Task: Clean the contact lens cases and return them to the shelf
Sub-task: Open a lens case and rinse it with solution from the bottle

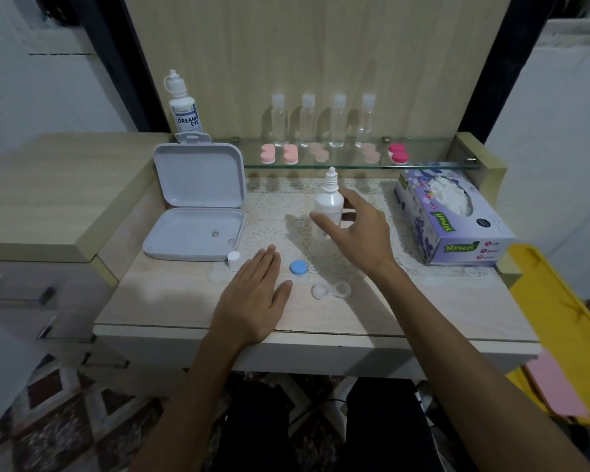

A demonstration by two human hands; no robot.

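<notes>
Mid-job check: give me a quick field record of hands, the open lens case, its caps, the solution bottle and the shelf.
left hand: flat on the table, fingers straight, holding nothing
right hand: open, at the white bottle, not yet closed round it
white bottle: upright on the lace mat
open lens case: clear, both cups uncapped, on the table
blue cap: off, beside the case
white cap: by the open white box
glass shelf: holds five closed lens cases and four clear bottles

The left hand is laid flat, palm down, fingers straight and together. The right hand is held raised, fingers spread and relaxed.
</notes>
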